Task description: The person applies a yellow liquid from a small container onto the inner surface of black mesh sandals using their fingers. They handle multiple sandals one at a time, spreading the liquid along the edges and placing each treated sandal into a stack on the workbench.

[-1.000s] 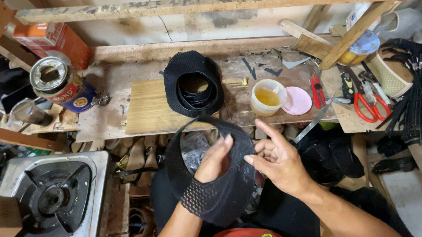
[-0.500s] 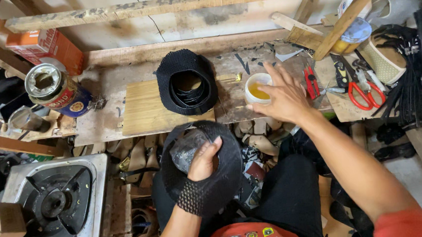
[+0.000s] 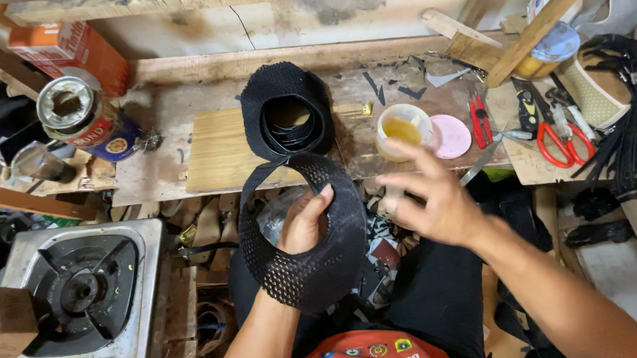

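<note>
A black perforated mesh piece (image 3: 304, 262), curved into a hood-like loop, stands upright over the lap, while a small white cup (image 3: 401, 131) of yellow glue sits on the workbench.

The curved piece (image 3: 315, 265) around the left hand (image 3: 305, 222) was matt black mesh cloth, perforated and rough. The workbench (image 3: 186, 109) was bare, scuffed wood, with a smoother pale board (image 3: 220, 151) on it. The tin can (image 3: 79, 118) shone as glossy metal. The small cup (image 3: 402, 129) looked like translucent plastic, its pink lid (image 3: 451, 136) smooth.
</note>
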The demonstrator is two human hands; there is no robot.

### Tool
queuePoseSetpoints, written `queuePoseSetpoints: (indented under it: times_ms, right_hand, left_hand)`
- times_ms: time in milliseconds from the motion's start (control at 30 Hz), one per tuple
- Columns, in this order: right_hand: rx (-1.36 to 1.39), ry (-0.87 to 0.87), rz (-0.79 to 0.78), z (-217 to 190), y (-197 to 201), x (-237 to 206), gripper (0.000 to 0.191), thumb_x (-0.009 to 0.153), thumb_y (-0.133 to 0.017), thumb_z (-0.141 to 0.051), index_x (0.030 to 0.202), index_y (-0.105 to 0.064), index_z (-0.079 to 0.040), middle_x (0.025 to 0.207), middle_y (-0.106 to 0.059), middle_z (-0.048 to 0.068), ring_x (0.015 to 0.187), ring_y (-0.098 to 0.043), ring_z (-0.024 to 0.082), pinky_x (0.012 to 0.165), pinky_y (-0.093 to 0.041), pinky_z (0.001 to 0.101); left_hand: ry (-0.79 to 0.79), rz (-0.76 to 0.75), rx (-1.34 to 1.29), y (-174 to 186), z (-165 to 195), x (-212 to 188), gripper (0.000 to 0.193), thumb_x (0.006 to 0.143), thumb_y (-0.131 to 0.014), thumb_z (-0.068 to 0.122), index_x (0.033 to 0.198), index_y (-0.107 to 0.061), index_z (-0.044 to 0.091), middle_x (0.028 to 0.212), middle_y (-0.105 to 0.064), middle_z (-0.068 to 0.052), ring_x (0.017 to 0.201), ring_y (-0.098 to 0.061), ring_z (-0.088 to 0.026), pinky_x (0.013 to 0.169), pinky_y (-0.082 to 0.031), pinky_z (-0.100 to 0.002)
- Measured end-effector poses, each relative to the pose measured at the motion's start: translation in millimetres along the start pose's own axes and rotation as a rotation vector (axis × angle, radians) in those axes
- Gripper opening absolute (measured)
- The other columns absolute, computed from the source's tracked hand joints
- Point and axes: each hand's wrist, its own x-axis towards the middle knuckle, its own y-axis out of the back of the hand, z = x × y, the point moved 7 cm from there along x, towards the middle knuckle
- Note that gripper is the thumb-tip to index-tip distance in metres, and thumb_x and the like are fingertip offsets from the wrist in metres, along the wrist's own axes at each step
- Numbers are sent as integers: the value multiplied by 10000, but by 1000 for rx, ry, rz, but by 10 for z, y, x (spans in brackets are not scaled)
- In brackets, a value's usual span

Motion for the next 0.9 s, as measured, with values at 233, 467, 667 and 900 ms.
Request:
queuePoseSetpoints:
  times_ms: [233,467,667,900]
  right_hand:
    - [-235,223,41,-450,-60,41,517,753,-747,6,1253,-717,-122,1538,-442,229,1433,-456,412,1185,-391,492]
    - [-54,214,18,-442,-110,-16,503,796,-739,20,1278,-705,-120,1548,-439,240,1438,-469,407,1185,-403,469]
    - [41,155,5,-307,-30,-82,476,811,-695,38,1224,-707,-196,1451,-585,203,1342,-597,337,1122,-482,395]
    - [727,-427,-221,-65,-633,-292,897,884,-800,-75,1650,-333,-63,918,-637,103,821,-633,120,769,-563,282]
  left_hand:
    - [73,-90,-20,-218,-130,-84,259,1045,-545,128,1229,-645,-24,1115,-719,-107,977,-690,-192,884,-547,-337]
    - [56,-150,-25,-118,-122,-113,279,1046,-527,111,1246,-648,-42,1153,-725,-99,1014,-688,-178,922,-531,-318]
    - [-32,-52,-33,15,1,-124,221,1065,-541,146,1158,-658,-16,1059,-721,-83,937,-684,-187,865,-537,-345]
    - [34,71,99,-44,-62,-184,268,976,-502,164,1152,-665,45,1040,-733,-23,922,-690,-116,850,-543,-289]
